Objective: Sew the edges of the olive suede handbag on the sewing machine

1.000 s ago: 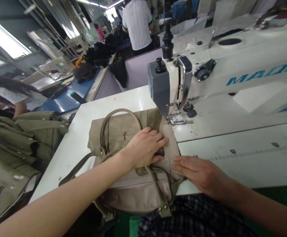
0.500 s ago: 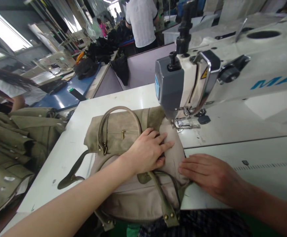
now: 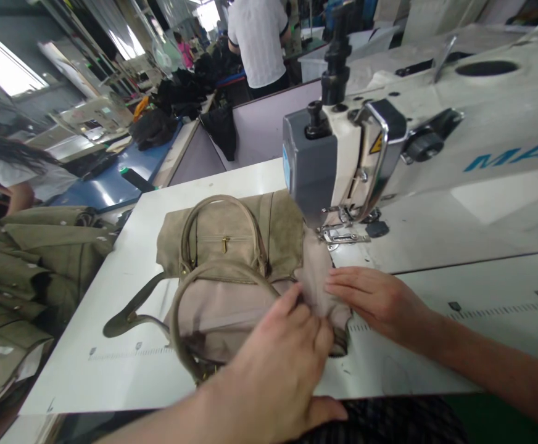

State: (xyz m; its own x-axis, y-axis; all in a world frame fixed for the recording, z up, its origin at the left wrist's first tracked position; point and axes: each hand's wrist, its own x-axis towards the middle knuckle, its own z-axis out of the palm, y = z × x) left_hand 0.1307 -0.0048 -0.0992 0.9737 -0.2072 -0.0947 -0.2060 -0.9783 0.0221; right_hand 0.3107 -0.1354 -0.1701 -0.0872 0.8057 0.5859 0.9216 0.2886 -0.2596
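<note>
An olive-green fabric handbag (image 3: 282,231) lies on the white sewing table, its pale lining turned out towards me. Two rolled handles (image 3: 223,267) arch over it, and a small brass zip pull shows on its front. My left hand (image 3: 278,357) presses on the near right part of the bag, fingers bent, thumb stretched apart near the table edge. At the bag's right edge my right hand (image 3: 375,299) has its fingers together on the pale lining; its thumb is hidden. The bag's upper right edge lies beside the presser foot (image 3: 340,238) of the sewing machine (image 3: 417,142).
Olive fabric pieces (image 3: 33,265) are heaped at the left. Beyond them are a blue worktable (image 3: 125,169) and a green-tipped thread cone (image 3: 137,180). A person in a white shirt (image 3: 258,43) stands behind the partition; another person's arm (image 3: 19,196) shows at far left.
The bag's near part has been drawn up onto the table, its near handle now lying over the lining. My left hand has moved down towards me; my right hand has shifted slightly up and left.
</note>
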